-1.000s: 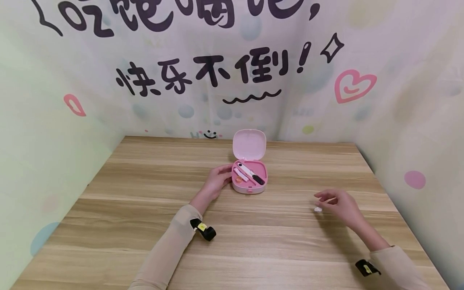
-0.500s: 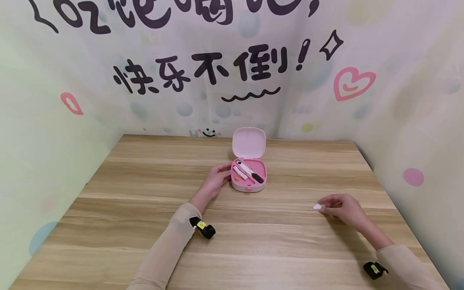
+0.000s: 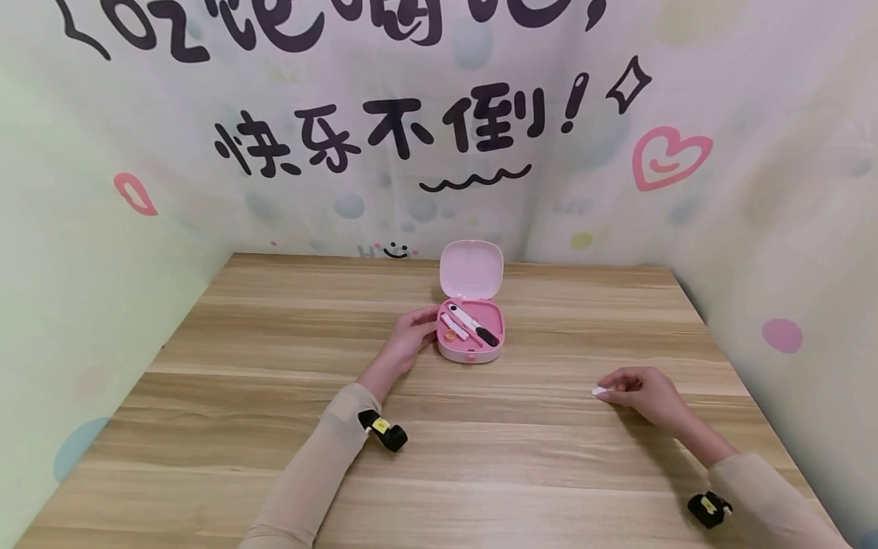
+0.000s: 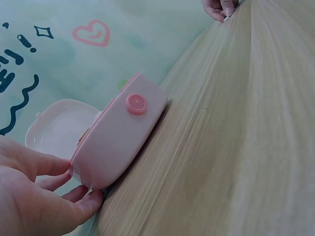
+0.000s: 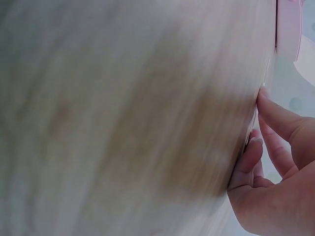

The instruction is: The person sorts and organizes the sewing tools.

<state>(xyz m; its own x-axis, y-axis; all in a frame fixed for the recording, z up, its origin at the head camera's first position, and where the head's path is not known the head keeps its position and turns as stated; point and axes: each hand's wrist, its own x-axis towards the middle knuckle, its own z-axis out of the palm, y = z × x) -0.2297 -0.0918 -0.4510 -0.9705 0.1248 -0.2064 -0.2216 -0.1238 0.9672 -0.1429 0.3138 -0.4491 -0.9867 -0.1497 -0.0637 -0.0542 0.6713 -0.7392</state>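
In the head view a small pink case [image 3: 470,354] stands on the table with its lid [image 3: 471,269] raised. Inside lie a slim white-and-black tool [image 3: 475,325], a short white piece [image 3: 454,327] and a small orange round thing [image 3: 450,335]. My left hand [image 3: 406,339] holds the case's left side, thumb and fingers against its end, as the left wrist view also shows. Well to the right, my right hand [image 3: 645,395] pinches a small white piece [image 3: 599,391] between thumb and fingertips, low over the table. In the right wrist view that piece is mostly hidden by the fingers.
The wood-grain table [image 3: 535,457] reaches back to a printed cloth [image 3: 329,221] with black lettering and pink hearts. Cloth walls also flank the table left and right. A black wrist camera [image 3: 384,431] sits on the left sleeve, another [image 3: 709,508] on the right.
My right hand has closed its fingertips on the small white piece, which has turned from showing its flat face to nearly edge-on. The left hand and the case stay in place.
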